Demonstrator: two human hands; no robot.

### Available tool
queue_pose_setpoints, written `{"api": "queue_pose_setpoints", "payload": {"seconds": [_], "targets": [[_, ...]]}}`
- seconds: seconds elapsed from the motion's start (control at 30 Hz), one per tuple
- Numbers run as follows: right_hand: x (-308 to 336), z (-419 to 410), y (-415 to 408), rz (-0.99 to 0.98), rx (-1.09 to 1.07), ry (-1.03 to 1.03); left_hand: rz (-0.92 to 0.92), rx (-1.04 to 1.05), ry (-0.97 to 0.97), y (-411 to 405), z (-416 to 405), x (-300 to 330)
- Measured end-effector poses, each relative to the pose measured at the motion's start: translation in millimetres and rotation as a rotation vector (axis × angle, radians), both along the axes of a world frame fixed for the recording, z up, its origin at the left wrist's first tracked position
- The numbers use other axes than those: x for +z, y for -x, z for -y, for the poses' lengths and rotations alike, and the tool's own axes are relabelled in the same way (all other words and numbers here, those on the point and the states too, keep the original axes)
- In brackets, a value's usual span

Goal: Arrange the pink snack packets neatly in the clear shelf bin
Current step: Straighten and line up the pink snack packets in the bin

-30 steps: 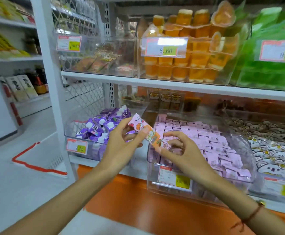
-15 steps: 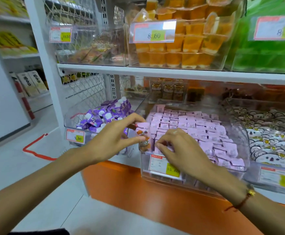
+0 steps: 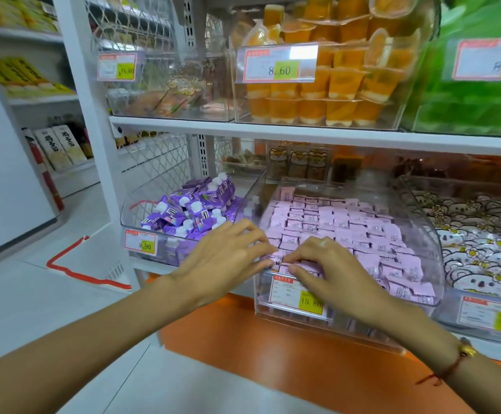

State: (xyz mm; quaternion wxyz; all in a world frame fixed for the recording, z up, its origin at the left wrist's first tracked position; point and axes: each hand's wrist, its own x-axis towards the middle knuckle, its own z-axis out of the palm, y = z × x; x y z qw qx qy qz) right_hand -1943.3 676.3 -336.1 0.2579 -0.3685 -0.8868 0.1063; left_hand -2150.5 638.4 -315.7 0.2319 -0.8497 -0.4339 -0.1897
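Two hands are now down at the front left corner of the clear shelf bin [image 3: 422,231], and that is the big change. A second ago the left hand [image 3: 222,261] and the right hand [image 3: 330,273] were up in the air above the bin, holding a strip of snack packs with orange and white on it between them. Half a second ago that strip was going down into the front corner. Now I cannot see the strip any more; it looks tucked in, or it is hidden under the fingers. The left hand has its fingers mostly straight and spread, with the tips touching the pink snack packets [image 3: 341,225] at the front edge. The right hand has its fingers bent, and the tips press or pinch at the front row; I cannot tell if it really grips a packet. The pink packets sit in the bin in rows, most of them flat and tidy, with a few near the right front leaning a bit. The bin sits on the lower shelf, between a bin of purple cartons [image 3: 189,210] and a bin of white cartoon packs [image 3: 482,234]. I think the front row is being pushed straight now, and the loose ones on the right are not yet done
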Motion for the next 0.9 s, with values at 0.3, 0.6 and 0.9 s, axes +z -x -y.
{"api": "queue_pose_setpoints", "payload": {"seconds": [0.3, 0.6, 0.9], "targets": [[23, -10, 26, -0.084, -0.160, 0.000, 0.480, -0.048, 0.246, 21, -2, -6], [39, -56, 33, 0.176, 0.055, 0.157, 1.343, -0.032, 0.712, 6, -28, -37], [25, -36, 45, 0.110, -0.036, -0.024, 1.306, 0.053, 0.681, 3, -26, -40]]}}
